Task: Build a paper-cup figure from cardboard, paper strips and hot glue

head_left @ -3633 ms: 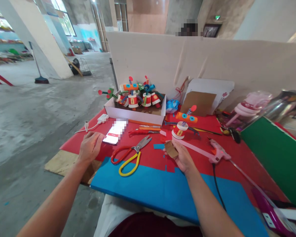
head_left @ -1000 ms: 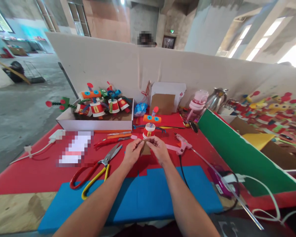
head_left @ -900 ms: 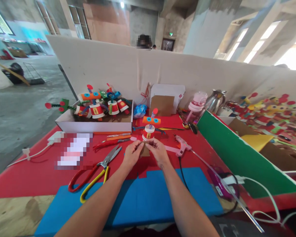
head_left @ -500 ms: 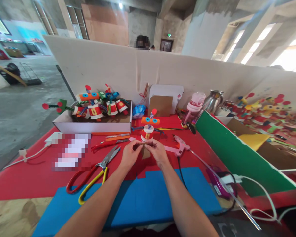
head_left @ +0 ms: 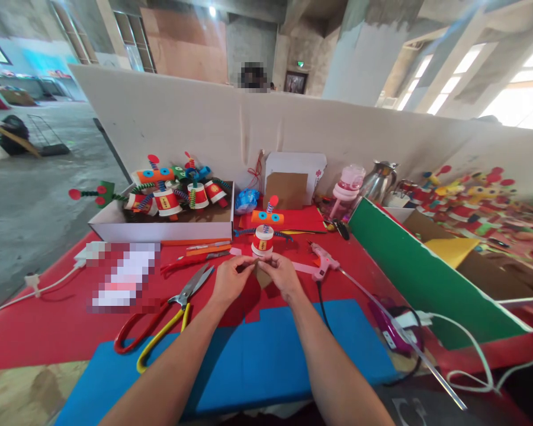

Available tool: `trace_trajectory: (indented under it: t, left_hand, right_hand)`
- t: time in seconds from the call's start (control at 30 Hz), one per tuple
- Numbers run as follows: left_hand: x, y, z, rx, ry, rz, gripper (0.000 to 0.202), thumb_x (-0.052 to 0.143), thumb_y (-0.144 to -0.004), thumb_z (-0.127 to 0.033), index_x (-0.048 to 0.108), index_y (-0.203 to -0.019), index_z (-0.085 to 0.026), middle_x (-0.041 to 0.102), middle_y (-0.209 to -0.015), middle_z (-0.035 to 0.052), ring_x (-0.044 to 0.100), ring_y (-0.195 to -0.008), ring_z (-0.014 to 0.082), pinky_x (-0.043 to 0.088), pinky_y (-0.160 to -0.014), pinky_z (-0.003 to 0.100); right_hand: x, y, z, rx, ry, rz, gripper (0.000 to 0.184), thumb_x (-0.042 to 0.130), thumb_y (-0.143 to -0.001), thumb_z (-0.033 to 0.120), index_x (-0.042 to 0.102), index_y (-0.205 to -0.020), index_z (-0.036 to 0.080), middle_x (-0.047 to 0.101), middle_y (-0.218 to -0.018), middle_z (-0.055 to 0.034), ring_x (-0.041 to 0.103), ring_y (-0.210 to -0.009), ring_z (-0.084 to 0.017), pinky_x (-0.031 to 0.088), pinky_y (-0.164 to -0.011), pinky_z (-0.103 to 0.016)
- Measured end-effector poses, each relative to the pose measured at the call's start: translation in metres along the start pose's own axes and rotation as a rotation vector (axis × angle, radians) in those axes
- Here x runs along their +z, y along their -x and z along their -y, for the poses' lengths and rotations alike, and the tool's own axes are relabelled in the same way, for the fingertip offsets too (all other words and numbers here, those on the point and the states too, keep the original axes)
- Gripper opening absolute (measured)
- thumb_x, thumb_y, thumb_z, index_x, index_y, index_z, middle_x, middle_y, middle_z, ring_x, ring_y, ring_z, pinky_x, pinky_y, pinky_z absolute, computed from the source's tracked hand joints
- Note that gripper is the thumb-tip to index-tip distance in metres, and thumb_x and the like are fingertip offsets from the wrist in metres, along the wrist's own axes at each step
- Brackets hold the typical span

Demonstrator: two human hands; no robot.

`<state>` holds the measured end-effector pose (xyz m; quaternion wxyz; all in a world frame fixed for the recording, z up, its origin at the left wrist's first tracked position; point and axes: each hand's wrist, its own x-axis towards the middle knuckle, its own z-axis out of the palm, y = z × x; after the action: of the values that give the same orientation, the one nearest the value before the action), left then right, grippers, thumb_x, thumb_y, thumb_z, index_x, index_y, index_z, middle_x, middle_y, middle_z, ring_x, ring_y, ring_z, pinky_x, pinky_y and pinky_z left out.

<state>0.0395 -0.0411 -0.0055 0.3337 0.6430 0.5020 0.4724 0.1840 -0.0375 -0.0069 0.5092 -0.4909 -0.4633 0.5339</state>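
Both hands meet over the red table cover, pinching a small brown cardboard piece [head_left: 262, 276] between them. My left hand [head_left: 229, 281] grips its left edge with curled fingers. On its right edge, the fingers of my right hand [head_left: 284, 276] are closed. Just beyond the hands stands a paper-cup robot figure [head_left: 263, 234] with an orange head. Scissors [head_left: 169, 313] with red and yellow handles lie to the left of my left hand. A pink glue gun [head_left: 322, 262] rests to the right of my right hand.
A white box [head_left: 160, 228] of finished cup figures sits at the back left. A phone lies on the red cover at the left. A blue foam sheet [head_left: 257, 361] covers the near edge. A green-sided box [head_left: 417, 278] stands at the right, with cables beside it.
My left hand left the phone and joined the right hand on the cardboard piece. Over the last second both hands stay together, only shifting slightly.
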Motion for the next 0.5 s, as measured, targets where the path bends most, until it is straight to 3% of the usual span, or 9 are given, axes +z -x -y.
trace_trajectory:
  t: [0.1, 0.3, 0.4, 0.5]
  left_hand:
    - [0.0, 0.001, 0.003, 0.025, -0.027, 0.026, 0.015, 0.06, -0.074, -0.017, 0.073, -0.081, -0.02, 0.075, -0.08, 0.0017, 0.067, -0.074, 0.0175, 0.053, -0.071, 0.027]
    - [0.007, 0.01, 0.0, 0.258, -0.21, -0.014, 0.023, 0.05, -0.079, -0.014, 0.072, -0.082, -0.02, 0.073, -0.082, 0.0064, 0.065, -0.078, 0.0183, 0.05, -0.072, 0.028]
    - [0.01, 0.008, -0.002, 0.149, -0.126, -0.087, 0.017, 0.054, -0.078, -0.018, 0.071, -0.081, -0.02, 0.073, -0.079, 0.0045, 0.065, -0.074, 0.0172, 0.05, -0.069, 0.026]
    - [0.007, 0.002, 0.0, -0.033, 0.008, -0.214, 0.01, 0.061, -0.074, -0.027, 0.068, -0.076, -0.019, 0.071, -0.073, 0.0014, 0.064, -0.067, 0.0159, 0.049, -0.066, 0.025]
  right_hand:
    - [0.003, 0.0, -0.004, 0.01, 0.018, -0.044, 0.014, 0.071, -0.057, 0.027, 0.061, -0.062, 0.02, 0.063, -0.06, 0.0035, 0.053, -0.058, -0.013, 0.038, -0.057, -0.024]
    - [0.007, 0.002, -0.006, 0.088, -0.09, -0.097, 0.019, 0.075, -0.054, 0.028, 0.058, -0.056, 0.02, 0.058, -0.052, 0.0048, 0.051, -0.053, -0.013, 0.04, -0.057, -0.026]
    - [0.005, 0.004, 0.003, 0.099, -0.185, -0.061, 0.026, 0.079, -0.055, 0.038, 0.064, -0.064, 0.019, 0.065, -0.06, 0.002, 0.056, -0.057, -0.014, 0.043, -0.059, -0.026]
    - [0.005, 0.006, 0.014, 0.14, -0.316, 0.014, 0.044, 0.067, -0.067, 0.061, 0.068, -0.077, 0.019, 0.07, -0.073, -0.0037, 0.061, -0.064, -0.016, 0.045, -0.059, -0.027]
